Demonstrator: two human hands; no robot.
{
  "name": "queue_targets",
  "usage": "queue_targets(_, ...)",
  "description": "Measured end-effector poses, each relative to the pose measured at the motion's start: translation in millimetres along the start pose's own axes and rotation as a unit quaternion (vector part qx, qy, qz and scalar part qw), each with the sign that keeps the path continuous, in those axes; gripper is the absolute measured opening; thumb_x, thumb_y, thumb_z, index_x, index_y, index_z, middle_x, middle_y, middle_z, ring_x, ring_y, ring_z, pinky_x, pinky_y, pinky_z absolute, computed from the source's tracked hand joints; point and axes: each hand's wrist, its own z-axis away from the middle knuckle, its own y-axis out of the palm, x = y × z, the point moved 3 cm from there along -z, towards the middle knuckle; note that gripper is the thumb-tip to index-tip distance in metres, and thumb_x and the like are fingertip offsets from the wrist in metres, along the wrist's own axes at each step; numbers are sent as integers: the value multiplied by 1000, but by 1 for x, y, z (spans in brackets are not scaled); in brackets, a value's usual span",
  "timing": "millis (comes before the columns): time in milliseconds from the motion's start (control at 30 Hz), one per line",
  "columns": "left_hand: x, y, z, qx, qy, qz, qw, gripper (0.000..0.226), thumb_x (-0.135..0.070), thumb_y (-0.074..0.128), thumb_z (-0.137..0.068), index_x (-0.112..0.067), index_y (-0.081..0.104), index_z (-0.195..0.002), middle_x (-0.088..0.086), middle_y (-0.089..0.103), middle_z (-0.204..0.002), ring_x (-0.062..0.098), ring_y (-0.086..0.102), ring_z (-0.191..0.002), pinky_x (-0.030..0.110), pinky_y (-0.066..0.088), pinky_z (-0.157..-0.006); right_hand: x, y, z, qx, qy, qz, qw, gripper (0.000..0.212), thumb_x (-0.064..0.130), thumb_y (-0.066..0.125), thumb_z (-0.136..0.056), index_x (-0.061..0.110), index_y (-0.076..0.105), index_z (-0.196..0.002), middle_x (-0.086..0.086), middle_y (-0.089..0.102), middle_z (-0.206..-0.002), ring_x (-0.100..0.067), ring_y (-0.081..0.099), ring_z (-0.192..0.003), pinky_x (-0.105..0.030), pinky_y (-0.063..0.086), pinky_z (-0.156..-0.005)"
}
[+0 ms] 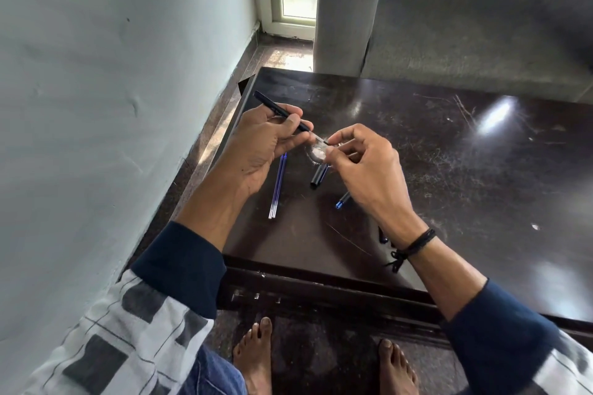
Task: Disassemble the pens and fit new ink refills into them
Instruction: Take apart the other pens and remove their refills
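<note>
While the left hand (266, 144) grips a slim black pen (276, 106), the right hand (369, 163) pinches its silvery tip (319, 138).

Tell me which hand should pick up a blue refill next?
Probably the right hand. The left hand grips the black pen barrel and should hold it steady; the right only pinches its tip end, and the blue refills lie close by.

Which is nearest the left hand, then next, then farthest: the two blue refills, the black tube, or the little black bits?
In the head view:
1. two blue refills: on the table, right below the left hand.
2. black tube: in the middle, beside the right hand.
3. little black bits: farther right, by that hand's wrist.
</note>
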Motion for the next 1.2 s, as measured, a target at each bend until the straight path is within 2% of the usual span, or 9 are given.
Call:
queue_targets(100, -2, -3, -1, -8, 2, 12, 1000, 9, 4, 55, -99, 1, 63, -103, 21, 71, -94, 31, 74, -86, 26, 62, -78, -2, -1, -2, 5, 3, 4, 1000, 17, 15, 64, -97, 31, 70, -99, 14, 77, -86, -8, 72, -78, -31, 57, -66)
queue_targets(200, 0, 0, 0, 10, -7, 16, 1000, 10, 4, 55, -98, 1, 64, -101, 20, 72, -93, 29, 74, -87, 26, 61, -77, -2, 1, -1, 18, -16, -19, 1000, 24, 6, 60, -99, 28, 68, -101, 12, 77, -88, 2, 72, -82, -12, 50, -65)
queue_targets(267, 4, 5, 2, 41, -16, -2, 999, 11, 3, 56, -98, 2, 65, -104, 16, 75, -91, 25, 75, -88, 26, 61, -78, -1, 3, 0, 19, -28, -30, 999, 22, 4, 61, -99, 26, 66, -100, 11, 77, -89, 3, 72, -83, -7, 49, -67)
queue_targets(333, 6, 8, 5, 60, -21, -14, 998, 12, 4, 56, -98, 2, 65, -104, 12, 76, -87, 22, 75, -88, 27, 62, -79, -1, 4, 1, 10, -36, -26, 999, 17, 9, 66, -98, 26, 64, -99, 12, 77, -89, 3, 72, -83, -8, 49, -66)
queue_targets(467, 3, 6, 3, 38, -10, -16, 999, 12, 4, 54, -99, 4, 63, -107, 20, 73, -95, 26, 74, -87, 27, 61, -80, -2, 0, -1, -7, -19, 2, 1000, 15, 32, 76, -91, 32, 63, -98, 17, 74, -86, 3, 69, -79, -13, 50, -64)
queue_targets(700, 4, 3, 2, 43, -23, -16, 999, 11, 2, 57, -98, 1, 65, -105, 19, 74, -94, 25, 75, -84, 27, 62, -81, -7, -2, -3, -10, -22, 29, 999, 12, 18, 76, -91, 29, 74, -92, 16, 72, -78, 5, 67, -75, -7, 47, -60)
queue_targets(1000, 9, 8, 3, 77, -36, -29, 996, 8, -4, 62, -97, -5, 67, -102, 11, 78, -90, 27, 76, -93, 32, 62, -84, -7, -1, -1, -9, -38, 6, 999, 18, 16, 78, -88, 32, 70, -89, 16, 77, -85, -2, 72, -79, -21, 56, -68)
queue_targets(1133, 10, 8, 3, 69, -32, -39, 996, 6, -4, 62, -97, -7, 67, -99, 9, 78, -86, 24, 76, -89, 29, 62, -79, -5, 0, -2, 11, -33, 6, 999, 15, 22, 79, -88, 34, 70, -90, 17, 76, -82, 2, 71, -78, -9, 47, -64)
queue_targets(1200, 11, 8, 1, 45, -23, -37, 998, 6, -3, 61, -98, -6, 66, -97, 11, 78, -85, 22, 77, -87, 27, 62, -77, -3, -3, -4, 14, -25, 3, 1000, 16, 21, 79, -87, 34, 70, -88, 18, 76, -81, 3, 71, -77, -9, 47, -65)
